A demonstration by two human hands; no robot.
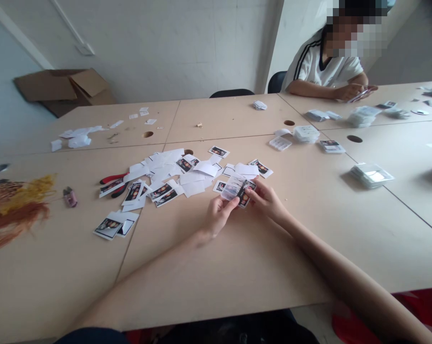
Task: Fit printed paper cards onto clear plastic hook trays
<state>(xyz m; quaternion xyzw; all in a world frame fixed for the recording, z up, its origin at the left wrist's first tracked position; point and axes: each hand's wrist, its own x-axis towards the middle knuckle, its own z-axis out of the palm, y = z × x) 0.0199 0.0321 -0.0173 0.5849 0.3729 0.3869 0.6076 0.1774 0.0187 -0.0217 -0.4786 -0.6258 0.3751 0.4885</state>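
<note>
My left hand [219,215] is closed on the near edge of a small clear plastic box [232,187], thumb on top. My right hand [268,198] pinches a dark printed card [245,195] that lies against the right part of the box. Whether the card is stuck down or loose I cannot tell. Just beyond my hands, white cards [194,179] are spread in a loose heap, some face up with dark printed pictures. Two more printed cards [109,227] lie apart, nearer to me on the left.
Red-handled pliers [113,178] sit partly under the cards, beside a pink cutter [70,197]. Brown and yellow fibres [26,203] lie far left. Stacked clear boxes [371,175] stand to the right. Across the table a person [321,67] handles something flat. A cardboard box [67,88] stands behind.
</note>
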